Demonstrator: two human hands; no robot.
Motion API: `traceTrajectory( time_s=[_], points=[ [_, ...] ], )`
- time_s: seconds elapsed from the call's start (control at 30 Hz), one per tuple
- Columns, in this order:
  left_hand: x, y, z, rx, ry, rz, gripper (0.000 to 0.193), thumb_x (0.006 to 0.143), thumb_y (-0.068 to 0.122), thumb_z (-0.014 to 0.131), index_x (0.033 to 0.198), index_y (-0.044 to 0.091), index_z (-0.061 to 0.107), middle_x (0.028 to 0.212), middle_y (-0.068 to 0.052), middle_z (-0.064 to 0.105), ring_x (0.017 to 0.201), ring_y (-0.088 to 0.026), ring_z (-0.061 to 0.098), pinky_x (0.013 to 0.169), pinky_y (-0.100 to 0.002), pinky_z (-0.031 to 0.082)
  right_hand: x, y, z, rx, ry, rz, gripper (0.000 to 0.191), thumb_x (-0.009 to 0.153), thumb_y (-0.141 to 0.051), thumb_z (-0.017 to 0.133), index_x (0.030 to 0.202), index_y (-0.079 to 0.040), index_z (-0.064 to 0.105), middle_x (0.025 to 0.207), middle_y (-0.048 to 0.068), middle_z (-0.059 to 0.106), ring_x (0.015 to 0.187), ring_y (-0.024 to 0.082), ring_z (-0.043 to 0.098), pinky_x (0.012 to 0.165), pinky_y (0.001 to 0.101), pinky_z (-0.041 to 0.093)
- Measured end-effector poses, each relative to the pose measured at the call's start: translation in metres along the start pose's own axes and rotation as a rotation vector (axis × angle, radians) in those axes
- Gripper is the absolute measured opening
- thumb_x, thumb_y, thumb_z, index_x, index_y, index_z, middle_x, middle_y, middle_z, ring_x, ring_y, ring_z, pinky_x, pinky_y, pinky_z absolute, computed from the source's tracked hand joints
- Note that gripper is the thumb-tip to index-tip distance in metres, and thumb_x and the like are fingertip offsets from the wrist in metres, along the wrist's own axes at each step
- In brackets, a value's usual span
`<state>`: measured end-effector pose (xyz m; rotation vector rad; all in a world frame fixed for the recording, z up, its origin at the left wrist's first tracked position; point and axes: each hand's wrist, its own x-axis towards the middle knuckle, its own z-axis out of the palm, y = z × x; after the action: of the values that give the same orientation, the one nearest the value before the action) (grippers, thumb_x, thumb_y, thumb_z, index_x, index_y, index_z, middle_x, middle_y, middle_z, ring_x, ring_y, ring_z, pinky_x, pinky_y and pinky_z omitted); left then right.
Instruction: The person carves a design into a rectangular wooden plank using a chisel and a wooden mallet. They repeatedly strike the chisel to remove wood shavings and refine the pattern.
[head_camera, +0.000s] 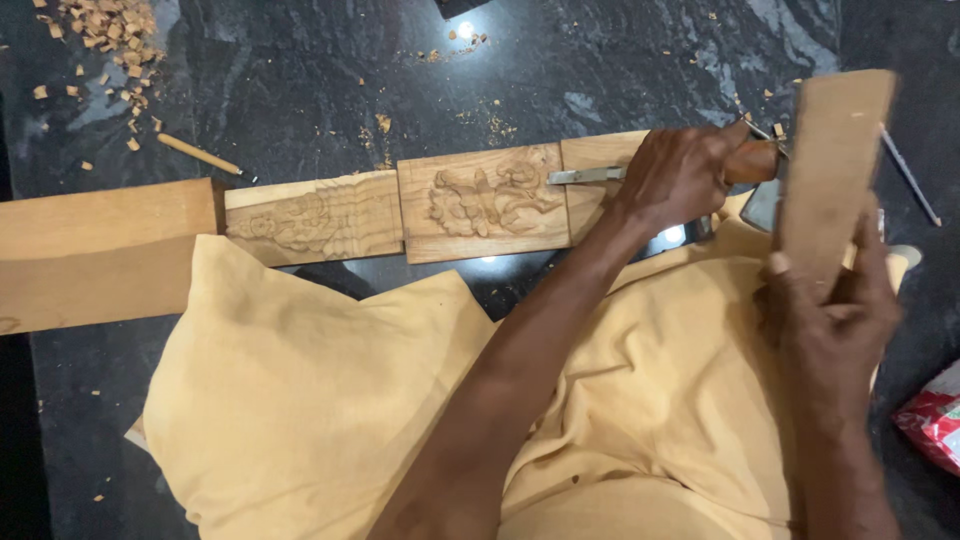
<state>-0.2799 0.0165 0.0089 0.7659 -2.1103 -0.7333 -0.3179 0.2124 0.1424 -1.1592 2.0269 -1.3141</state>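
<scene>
Dark stone floor: left hand (680, 175) clasps chisel (640, 172), right hand (835, 310) perhaps mallet (832, 165).

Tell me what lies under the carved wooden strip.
Under the carved strip shows dark stone floor strewn with wood chips, and a yellow cloth at its near edge. The left hand holds a chisel on it; whatever is directly beneath is covered.

a woodcarver's work spot on a dark polished stone floor (300, 70); a long wooden plank (400, 205) with carved flower panels lies across it; wood chips (105, 30) sit scattered in a heap; a pencil (200, 155) lies near the plank; a chisel (600, 174) rests on the carving.
</scene>
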Motion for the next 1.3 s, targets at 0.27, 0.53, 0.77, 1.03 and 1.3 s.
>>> traceTrajectory(
  time_s=[0.27,0.53,0.77,1.03,1.3],
  points=[
    [-0.007,-0.002,-0.003,0.001,0.096,0.046,0.059,0.067,0.001,0.071,0.126,0.001,0.064,0.087,-0.016,0.077,0.073,-0.028,0.076,0.066,-0.04,0.06,0.008,-0.015,0.011,0.274,0.013,0.069,0.053,0.108,-0.002,0.06,0.159,-0.007,0.047,0.096,-0.002,0.062,0.069,0.005,0.054,0.057,0.0219,0.044],
    [-0.002,0.002,-0.012,0.021,0.028,0.028,0.038,0.07,0.0,0.071,0.107,0.005,0.065,0.085,-0.014,0.076,0.076,-0.031,0.076,0.065,-0.044,0.059,0.013,-0.026,0.02,0.277,0.033,0.089,0.06,0.101,0.001,0.059,0.157,-0.012,0.044,0.091,-0.003,0.062,0.067,0.005,0.056,0.057,0.0213,0.046],
    [-0.004,-0.002,-0.013,0.005,0.026,0.02,0.035,0.068,-0.003,0.071,0.1,0.006,0.063,0.082,-0.013,0.076,0.074,-0.032,0.076,0.066,-0.045,0.058,0.014,-0.015,0.018,0.27,-0.008,0.026,0.052,0.107,0.002,0.058,0.157,-0.007,0.047,0.095,-0.002,0.062,0.069,0.005,0.056,0.058,0.0215,0.046],
    [0.0,-0.007,-0.011,0.013,0.051,0.026,0.034,0.069,-0.007,0.067,0.099,0.007,0.061,0.081,-0.013,0.075,0.071,-0.031,0.075,0.063,-0.045,0.058,0.015,-0.009,0.019,0.222,0.034,0.022,0.065,0.103,0.001,0.062,0.162,-0.009,0.037,0.095,-0.001,0.064,0.068,0.005,0.057,0.057,0.0207,0.047],
    [0.003,0.015,-0.034,0.033,0.2,0.151,0.024,0.078,0.004,0.066,0.102,0.002,0.06,0.094,-0.017,0.075,0.074,-0.032,0.075,0.058,-0.044,0.057,0.02,0.012,0.018,0.287,0.07,-0.031,0.067,0.104,0.002,0.06,0.164,-0.008,0.033,0.112,-0.001,0.066,0.08,0.006,0.062,0.063,0.0225,0.052]
  ],
)
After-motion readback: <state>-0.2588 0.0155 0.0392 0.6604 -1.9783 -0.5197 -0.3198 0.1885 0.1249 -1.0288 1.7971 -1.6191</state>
